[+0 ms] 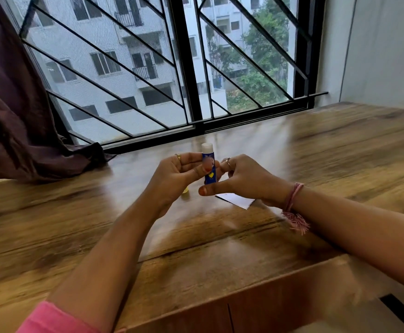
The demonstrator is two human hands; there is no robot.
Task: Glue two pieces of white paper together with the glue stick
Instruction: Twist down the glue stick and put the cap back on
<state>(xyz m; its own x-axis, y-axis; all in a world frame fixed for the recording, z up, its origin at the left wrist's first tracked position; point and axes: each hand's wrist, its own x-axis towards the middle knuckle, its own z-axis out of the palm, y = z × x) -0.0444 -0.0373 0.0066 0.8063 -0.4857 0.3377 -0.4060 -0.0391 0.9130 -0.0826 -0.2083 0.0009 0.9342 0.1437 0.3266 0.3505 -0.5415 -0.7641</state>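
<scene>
Both hands [179,171] [242,179] hold blue glue stick [209,168] upright, white tip up.

1. Glue stick [209,168], centre of frame: blue label with a yellow heart mark; lettering blurred, unreadable.
2. Paper [236,200], right of centre: no legible text.

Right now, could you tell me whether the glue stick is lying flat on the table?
No, the left hand holds the glue stick upright above the table, with the right hand beside it.
</scene>
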